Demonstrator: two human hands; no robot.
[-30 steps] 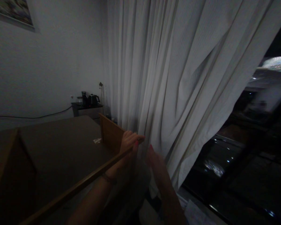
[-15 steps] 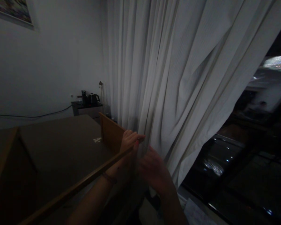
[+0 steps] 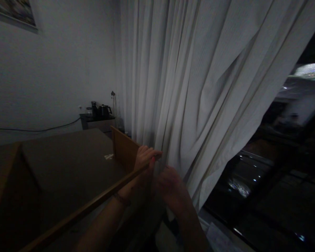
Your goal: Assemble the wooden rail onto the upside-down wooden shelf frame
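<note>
My left hand (image 3: 144,157), with a bracelet on its wrist, grips the far end of a long wooden board (image 3: 94,204). Its fingers bend over the board's top corner. Just right of that end, my right hand (image 3: 170,185) is up with its fingers curled in, blurred by motion. Whether it holds anything small cannot be made out. The board belongs to a wooden furniture frame with a brown-grey back panel (image 3: 70,161), an orange-brown side panel (image 3: 124,147) and another upright panel (image 3: 10,185) at the left.
A long white curtain (image 3: 183,87) hangs close beyond my hands. Dark reflecting window glass (image 3: 273,182) lies to the right. By the wall, a small cabinet (image 3: 99,123) carries a black kettle (image 3: 105,110). A cable (image 3: 36,130) runs along the wall.
My right hand has shifted slightly and its fingers look more curled. The left hand keeps its place on the board, and the frame has not moved.
</note>
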